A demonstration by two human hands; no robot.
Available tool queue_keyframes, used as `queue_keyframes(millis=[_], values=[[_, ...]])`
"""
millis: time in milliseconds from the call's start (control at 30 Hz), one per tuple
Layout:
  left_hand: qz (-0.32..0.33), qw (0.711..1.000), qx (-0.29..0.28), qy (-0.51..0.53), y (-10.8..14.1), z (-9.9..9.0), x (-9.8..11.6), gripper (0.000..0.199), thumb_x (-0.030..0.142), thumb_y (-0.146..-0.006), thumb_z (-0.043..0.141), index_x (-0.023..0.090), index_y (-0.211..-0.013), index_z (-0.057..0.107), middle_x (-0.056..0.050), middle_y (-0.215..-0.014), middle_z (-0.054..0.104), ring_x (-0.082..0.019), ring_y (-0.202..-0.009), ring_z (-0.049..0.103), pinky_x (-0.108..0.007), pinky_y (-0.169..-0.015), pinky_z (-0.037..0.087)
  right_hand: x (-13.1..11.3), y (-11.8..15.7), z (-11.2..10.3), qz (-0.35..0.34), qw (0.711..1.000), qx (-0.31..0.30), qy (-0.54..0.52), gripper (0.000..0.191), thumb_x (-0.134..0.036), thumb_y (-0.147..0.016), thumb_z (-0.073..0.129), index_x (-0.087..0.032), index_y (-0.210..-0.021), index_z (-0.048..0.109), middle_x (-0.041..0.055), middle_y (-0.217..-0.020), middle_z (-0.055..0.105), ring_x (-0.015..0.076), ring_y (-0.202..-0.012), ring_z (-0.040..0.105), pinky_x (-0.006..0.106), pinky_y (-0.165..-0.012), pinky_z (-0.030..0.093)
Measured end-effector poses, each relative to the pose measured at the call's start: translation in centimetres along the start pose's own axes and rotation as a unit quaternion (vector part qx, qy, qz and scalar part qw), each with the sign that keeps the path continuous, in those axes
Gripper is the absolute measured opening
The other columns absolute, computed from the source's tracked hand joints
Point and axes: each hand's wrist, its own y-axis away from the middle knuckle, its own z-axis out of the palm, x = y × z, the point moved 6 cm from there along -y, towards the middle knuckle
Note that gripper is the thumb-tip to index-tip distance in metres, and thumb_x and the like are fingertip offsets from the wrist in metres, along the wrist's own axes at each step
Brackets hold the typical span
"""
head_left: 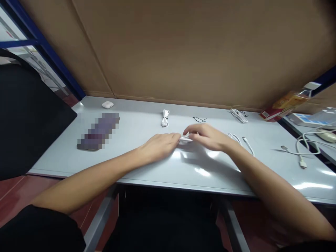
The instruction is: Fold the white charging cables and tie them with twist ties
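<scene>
A coiled white charging cable (186,139) is between my two hands, low over the desk's middle. My left hand (164,144) is closed on the coil's left end, with fingers pressed together. From the other side, my right hand (208,137) curls its thumb and fingers round the coil's right end. The tips of the right fingers are slightly blurred. Behind the hands lies a thin black tie (199,119). A bundled white cable (165,118) with a dark tie round its middle rests further back, to the left.
Another bundled cable (238,115) lies at the back right. Loose white cables (248,145) spread near my right forearm. A drink bottle (286,103) stands by the right edge. A blurred-out flat object (98,133) and a small white case (107,104) are left. Cardboard (170,52) walls the back.
</scene>
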Motion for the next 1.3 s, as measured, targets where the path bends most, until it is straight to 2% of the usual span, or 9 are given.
queue_keyframes(millis=[133,300,500,633,767,933,1067,1200,1300], values=[[-0.036,0.997,0.013,0.060,0.1,-0.5,-1.4,0.030,0.039,-0.109,0.024,0.022,-0.109,0.048,-0.009,-0.103,0.069,-0.027,-0.081,0.063,-0.037,-0.067,0.040,7.2,-0.5,-4.1,0.145,0.984,0.087,0.055,0.037,-0.042,-0.091,0.058,-0.018,-0.116,0.072,0.0104,-0.104,0.075,0.0239,-0.083,0.066,0.033,-0.071,0.046],[-0.047,0.987,0.034,0.149,0.1,-1.1,-2.0,0.025,0.042,-0.108,0.028,0.023,-0.100,0.043,-0.008,-0.096,0.067,-0.025,-0.081,0.063,-0.036,-0.070,0.042,11.3,-1.7,-2.9,0.127,0.982,0.057,0.126,0.024,-0.037,-0.090,0.059,-0.020,-0.098,0.075,0.0101,-0.101,0.072,0.0245,-0.085,0.065,0.034,-0.073,0.047],[-0.039,0.977,0.057,0.199,-0.2,-1.2,-2.4,0.029,0.046,-0.108,0.031,0.024,-0.092,0.041,-0.005,-0.086,0.062,-0.022,-0.075,0.059,-0.034,-0.068,0.041,10.2,-1.4,-2.6,0.102,0.982,0.122,0.106,0.028,-0.033,-0.097,0.048,-0.019,-0.097,0.072,0.0148,-0.115,0.066,0.0279,-0.100,0.064,0.040,-0.087,0.051],[-0.035,0.968,0.066,0.239,-0.6,-1.2,-3.0,0.032,0.049,-0.107,0.033,0.024,-0.093,0.048,-0.004,-0.087,0.063,-0.023,-0.078,0.060,-0.034,-0.069,0.043,9.1,-0.9,-3.2,0.087,0.978,0.179,0.066,0.029,-0.039,-0.099,0.049,-0.019,-0.102,0.071,0.0139,-0.112,0.065,0.0275,-0.099,0.063,0.041,-0.086,0.051],[-0.047,0.963,0.064,0.258,-0.7,-1.0,-3.7,0.033,0.048,-0.107,0.036,0.023,-0.090,0.048,-0.004,-0.089,0.064,-0.022,-0.080,0.061,-0.034,-0.070,0.045,9.0,-1.1,-2.3,0.055,0.984,0.150,0.080,0.028,-0.040,-0.094,0.060,-0.019,-0.109,0.072,0.0149,-0.118,0.064,0.0300,-0.108,0.062,0.044,-0.092,0.051],[-0.052,0.960,0.065,0.267,-0.7,-1.0,-3.8,0.030,0.049,-0.107,0.038,0.023,-0.096,0.049,-0.006,-0.098,0.065,-0.024,-0.090,0.063,-0.035,-0.076,0.049,9.3,-1.7,-1.2,0.050,0.987,0.101,0.113,0.030,-0.034,-0.100,0.050,-0.016,-0.106,0.074,0.0173,-0.121,0.063,0.0290,-0.106,0.061,0.043,-0.092,0.051],[-0.073,0.965,0.059,0.247,-0.7,-0.8,-4.0,0.029,0.049,-0.106,0.038,0.024,-0.092,0.045,-0.005,-0.096,0.064,-0.024,-0.087,0.063,-0.035,-0.074,0.048,8.4,-1.7,-1.9,0.029,0.984,0.133,0.117,0.027,-0.029,-0.099,0.048,-0.016,-0.099,0.072,0.0169,-0.114,0.066,0.0305,-0.108,0.060,0.045,-0.094,0.050],[-0.072,0.965,0.053,0.248,-0.8,-0.6,-4.3,0.027,0.046,-0.105,0.042,0.024,-0.090,0.043,-0.005,-0.095,0.065,-0.023,-0.085,0.063,-0.035,-0.073,0.048,7.9,-0.6,-4.0,0.078,0.966,0.239,-0.058,0.023,-0.039,-0.096,0.058,-0.019,-0.094,0.070,0.0115,-0.102,0.072,0.0248,-0.089,0.062,0.041,-0.082,0.051],[-0.066,0.966,0.063,0.241,-0.9,-0.5,-4.3,0.025,0.044,-0.105,0.040,0.024,-0.091,0.042,-0.005,-0.093,0.066,-0.024,-0.084,0.064,-0.035,-0.072,0.047,7.1,0.1,-4.3,0.117,0.915,0.250,-0.294,0.029,-0.049,-0.089,0.069,-0.020,-0.087,0.068,0.0080,-0.091,0.070,0.0181,-0.074,0.057,0.035,-0.072,0.049]])
